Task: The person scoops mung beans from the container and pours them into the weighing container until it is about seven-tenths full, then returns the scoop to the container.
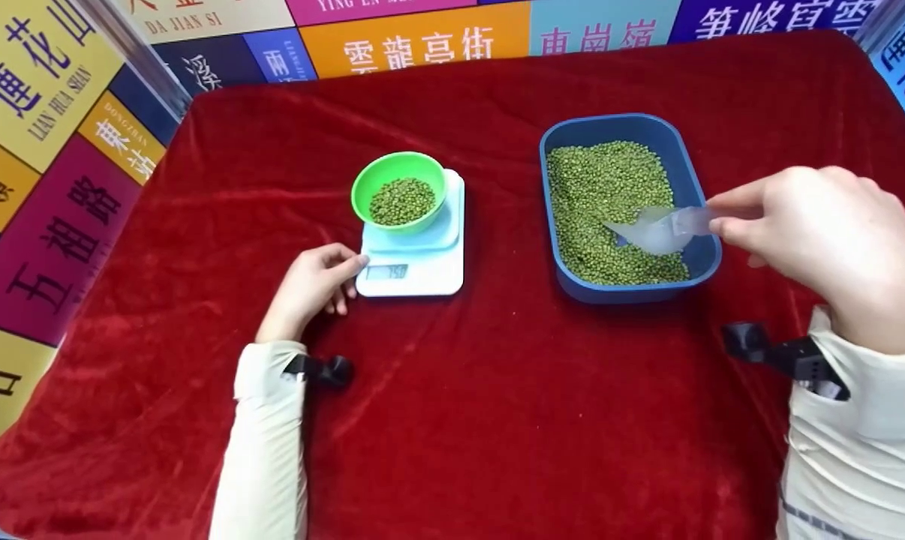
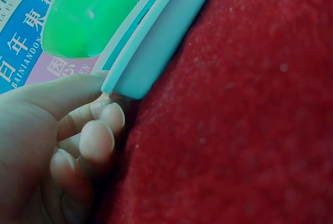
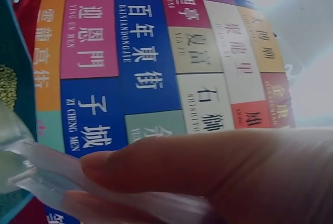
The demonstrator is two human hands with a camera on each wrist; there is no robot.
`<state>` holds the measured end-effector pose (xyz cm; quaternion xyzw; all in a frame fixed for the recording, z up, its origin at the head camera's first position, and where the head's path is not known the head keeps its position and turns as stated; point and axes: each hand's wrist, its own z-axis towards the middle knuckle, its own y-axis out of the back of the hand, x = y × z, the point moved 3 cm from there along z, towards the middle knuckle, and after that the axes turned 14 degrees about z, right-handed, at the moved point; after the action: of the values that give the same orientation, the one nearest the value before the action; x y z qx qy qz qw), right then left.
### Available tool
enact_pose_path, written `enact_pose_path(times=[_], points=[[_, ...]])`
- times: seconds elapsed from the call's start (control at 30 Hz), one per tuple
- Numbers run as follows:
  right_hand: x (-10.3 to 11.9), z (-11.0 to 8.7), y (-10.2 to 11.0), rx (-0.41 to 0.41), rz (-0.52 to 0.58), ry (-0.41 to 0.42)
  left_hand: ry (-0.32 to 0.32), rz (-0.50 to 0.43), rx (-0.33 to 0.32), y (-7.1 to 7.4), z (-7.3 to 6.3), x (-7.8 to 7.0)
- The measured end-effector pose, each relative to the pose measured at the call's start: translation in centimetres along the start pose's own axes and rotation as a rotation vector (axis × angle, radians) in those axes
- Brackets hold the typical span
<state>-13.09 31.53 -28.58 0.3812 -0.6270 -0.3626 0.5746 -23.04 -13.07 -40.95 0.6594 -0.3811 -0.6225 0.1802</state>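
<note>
In the head view my right hand (image 1: pixel 828 225) pinches the handle of a translucent plastic scoop (image 1: pixel 659 231). The scoop's bowl dips into green mung beans (image 1: pixel 610 180) inside a blue rectangular tub (image 1: pixel 625 294). The right wrist view shows thumb and fingers around the scoop handle (image 3: pixel 57 166). My left hand (image 1: pixel 319 279) pinches the front left corner of a white kitchen scale (image 1: pixel 430 277), thumb against its edge in the left wrist view. On the scale sits a bright green bowl (image 1: pixel 371 180) with some beans (image 1: pixel 402 201). The display (image 1: pixel 387 271) seems to read 75 or 75.0.
A wrinkled red velvet cloth (image 1: pixel 497 390) covers the table. Colourful panels with Chinese lettering (image 1: pixel 422 49) stand along the back and left side. A black wrist camera (image 1: pixel 336 371) sits beside the left sleeve, another (image 1: pixel 745 341) beside the right.
</note>
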Motion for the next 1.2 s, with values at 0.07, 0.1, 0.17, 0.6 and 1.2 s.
enact_pose_path(times=[0.07,0.1,0.17,0.6,1.2], points=[[0.1,0.3,-0.2,0.006,0.023,0.009,0.002,0.013,-0.002,0.1,-0.2,-0.3],[0.1,0.4,-0.3,0.008,0.03,0.012,0.004,0.016,-0.002,0.1,-0.3,-0.4],[0.1,0.7,-0.5,0.013,0.038,0.023,0.006,0.015,-0.001,0.1,-0.3,-0.4],[1.2,2.5,-2.4,-0.029,-0.003,0.113,-0.006,-0.003,-0.005,0.0,-0.1,-0.2],[2.2,4.7,-6.1,-0.101,-0.006,0.209,0.002,0.012,0.003,0.1,-0.2,-0.3]])
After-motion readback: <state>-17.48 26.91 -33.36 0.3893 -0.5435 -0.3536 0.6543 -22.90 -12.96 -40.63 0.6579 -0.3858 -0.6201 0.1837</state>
